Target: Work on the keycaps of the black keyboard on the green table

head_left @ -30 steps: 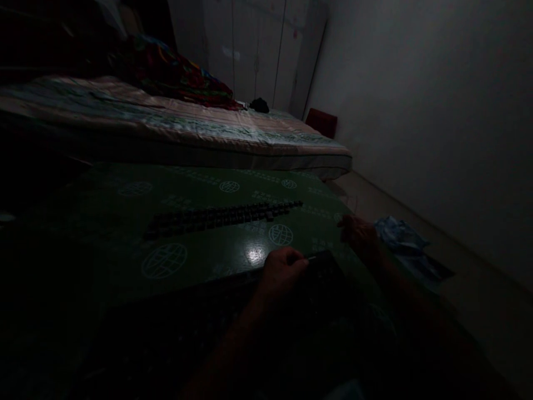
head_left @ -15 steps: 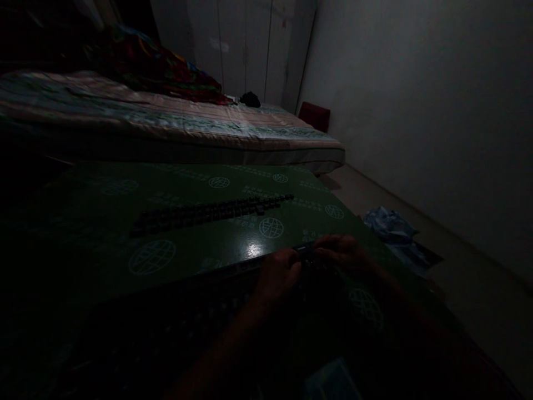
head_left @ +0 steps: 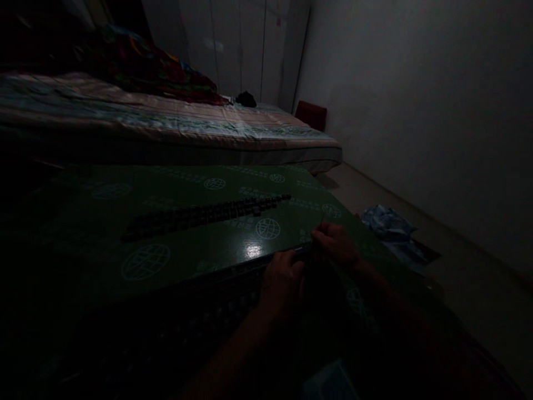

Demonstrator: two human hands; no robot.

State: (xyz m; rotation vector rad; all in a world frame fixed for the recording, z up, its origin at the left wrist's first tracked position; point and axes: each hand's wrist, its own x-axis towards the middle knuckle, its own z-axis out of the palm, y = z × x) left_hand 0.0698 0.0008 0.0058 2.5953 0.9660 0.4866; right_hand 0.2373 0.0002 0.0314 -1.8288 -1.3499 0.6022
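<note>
The left hand (head_left: 283,278) and right hand (head_left: 335,244) meet at the keyboard (head_left: 216,303) on the desk's (head_left: 187,255) near edge; it looks stiff, probably light, best held by its rim, and I cannot tell either grip's state.

A strip of bare green worktop (head_left: 187,244) lies open between the row of small dark pieces (head_left: 200,214) and the dark keyboard (head_left: 200,311) along the near edge, and a hand can pass there from either side. The row bars a straight sweep toward the bed (head_left: 166,128), which stands close behind the worktop's far edge. At the keyboard's right end the left hand (head_left: 283,283) and right hand (head_left: 335,244) crowd together, leaving little room between them. Right of the worktop the floor (head_left: 437,278) is open save for a blue cloth (head_left: 387,222).
</note>
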